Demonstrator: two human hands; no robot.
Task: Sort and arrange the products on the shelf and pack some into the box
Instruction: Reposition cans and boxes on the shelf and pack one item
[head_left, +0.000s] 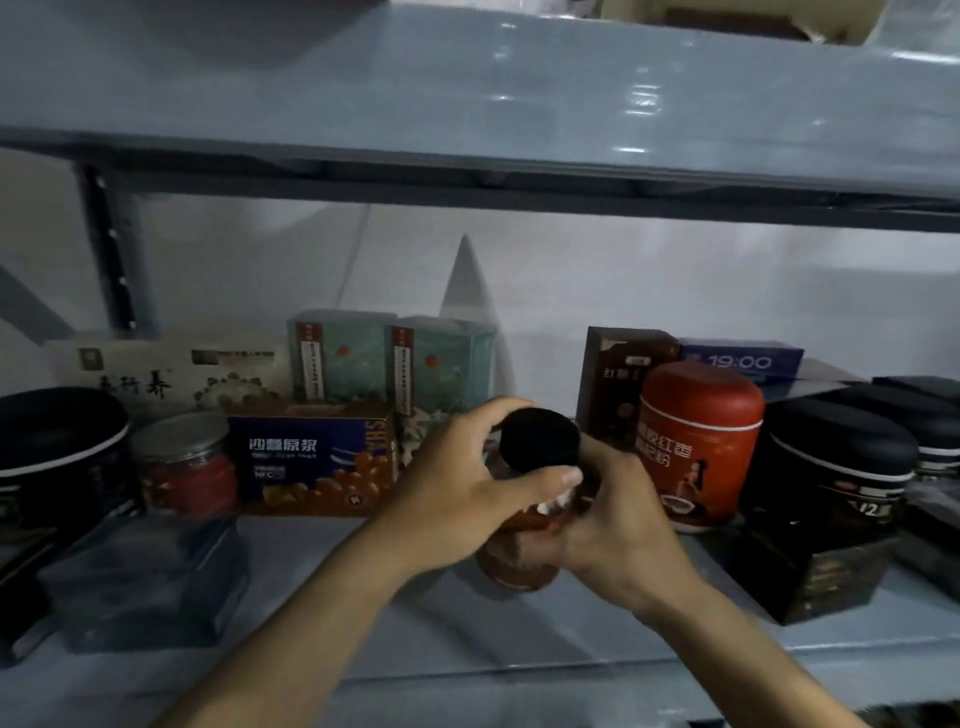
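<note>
Round jar with red-brown contents and a black lid (519, 569), held over the grey metal shelf (467, 649), front centre. Left hand (467, 488) curls round its neck just under the lid; right hand (618, 525) grips the body. Behind right: red cylindrical tin (698, 447). Behind left: dark-blue carton with orange fruit print (311, 462).

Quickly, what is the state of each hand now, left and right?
Left hand: closed on the black-lidded jar, fingers curled round its top.
Right hand: closed on the same jar, gripping its body.
</note>
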